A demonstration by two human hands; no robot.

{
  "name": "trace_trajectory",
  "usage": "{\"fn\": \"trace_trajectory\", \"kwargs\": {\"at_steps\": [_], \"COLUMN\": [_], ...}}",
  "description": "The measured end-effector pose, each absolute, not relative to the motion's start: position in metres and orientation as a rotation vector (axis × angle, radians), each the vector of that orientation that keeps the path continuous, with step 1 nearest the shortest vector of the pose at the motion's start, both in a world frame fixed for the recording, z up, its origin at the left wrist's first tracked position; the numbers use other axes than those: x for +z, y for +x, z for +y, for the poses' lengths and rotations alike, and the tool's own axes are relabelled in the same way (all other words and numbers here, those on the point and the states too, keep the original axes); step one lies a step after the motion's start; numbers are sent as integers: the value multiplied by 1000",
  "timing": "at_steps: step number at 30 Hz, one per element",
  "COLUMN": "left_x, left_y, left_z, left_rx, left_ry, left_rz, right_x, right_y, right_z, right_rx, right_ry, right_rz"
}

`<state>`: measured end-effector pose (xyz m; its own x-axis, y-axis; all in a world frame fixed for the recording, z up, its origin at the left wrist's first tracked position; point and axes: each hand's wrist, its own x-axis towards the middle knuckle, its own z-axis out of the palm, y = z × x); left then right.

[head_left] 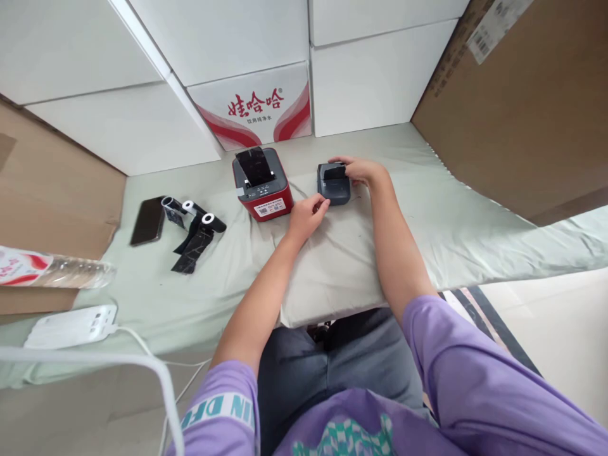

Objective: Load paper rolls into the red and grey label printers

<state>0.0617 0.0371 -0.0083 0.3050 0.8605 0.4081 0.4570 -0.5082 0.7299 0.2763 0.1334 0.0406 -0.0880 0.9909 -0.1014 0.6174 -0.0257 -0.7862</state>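
Right hand (pixel 361 170) clamped on far edge of grey printer (pixel 334 184). Left hand (pixel 308 214) loosely curled, fingertips touching its near-left corner. Red printer (pixel 261 183) just left of left hand.

A pale green sheet-covered surface (pixel 427 209) carries two small printers (pixel 260 183), a phone (pixel 147 220), black rolls (pixel 194 234) and a bottle (pixel 52 269).

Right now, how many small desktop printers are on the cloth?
2: a red printer left of centre, untouched, and a grey printer beside it, held by the right hand, left hand at its corner.
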Motion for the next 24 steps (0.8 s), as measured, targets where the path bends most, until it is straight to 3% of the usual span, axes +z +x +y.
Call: {"fn": "trace_trajectory", "kwargs": {"at_steps": [5,11,24], "left_x": [-7,-8,-9], "left_y": [62,61,60], "left_z": [36,37,39], "left_rx": [1080,1110,1109], "left_ry": [2147,2110,2097], "left_rz": [1201,1259,1335], "right_x": [45,20,6], "right_y": [270,275,274], "right_z": [126,100,94], "right_rx": [1105,1002,921], "right_ry": [-1797,-1490,-1417], "right_rz": [-1673,-1403,-1377]}}
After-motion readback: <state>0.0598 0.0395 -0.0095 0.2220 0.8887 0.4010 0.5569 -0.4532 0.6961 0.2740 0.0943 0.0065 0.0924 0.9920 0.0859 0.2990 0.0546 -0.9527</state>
